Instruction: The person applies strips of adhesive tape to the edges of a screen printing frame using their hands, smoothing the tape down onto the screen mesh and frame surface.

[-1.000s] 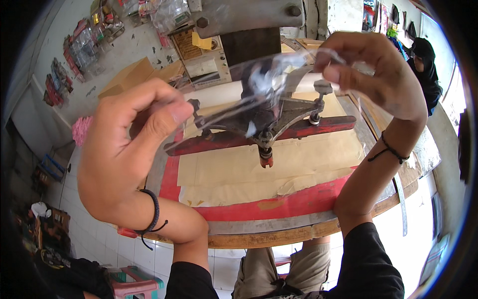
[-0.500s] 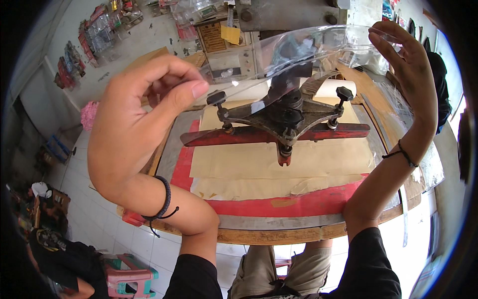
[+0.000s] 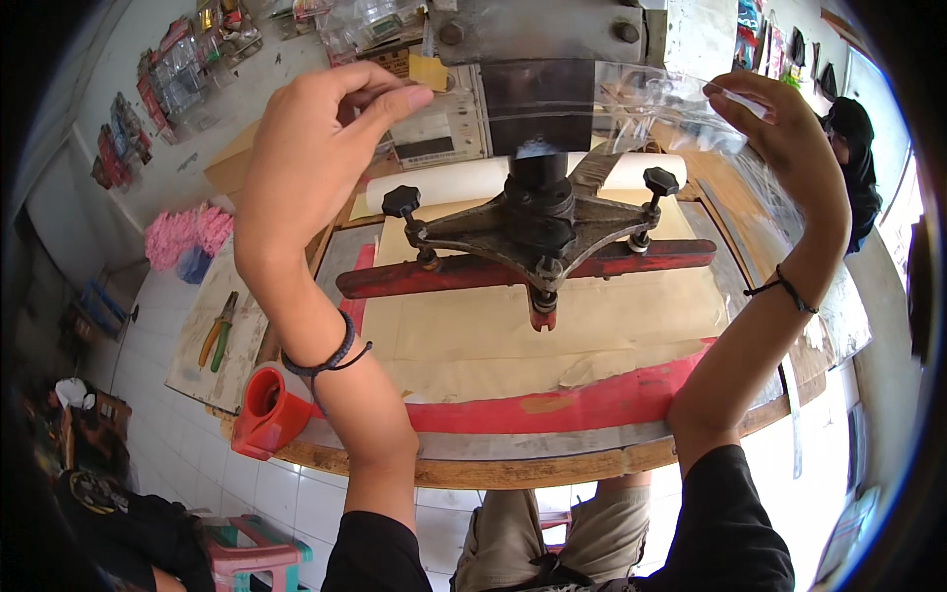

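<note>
A thin clear plastic sheet [image 3: 656, 96] stretches between my raised hands, high over the table. My left hand [image 3: 321, 158] pinches toward its left end with thumb and fingers, though the transparent edge there is hard to make out. At the right end, my right hand [image 3: 789, 148] grips the plastic between thumb and fingertips. Below and between my arms stands a press head with a dark metal bracket [image 3: 543, 222] and black knobs. A dark red bar [image 3: 454, 271] is fixed under it. Tan paper [image 3: 513, 335] lies beneath on the table.
Red sheeting [image 3: 592, 395] covers the near part of the table. On the left are a red tape dispenser [image 3: 271, 414], pliers [image 3: 218, 333] and a pink bundle [image 3: 187, 235]. A white roll [image 3: 434, 187] lies behind the bracket. Other people [image 3: 856, 163] are at the right and lower left.
My left hand has moved up and away from me, and my right hand slightly left and down. The plastic has gone farther back, beyond the bracket. The pliers and tape dispenser have come into fuller view.
</note>
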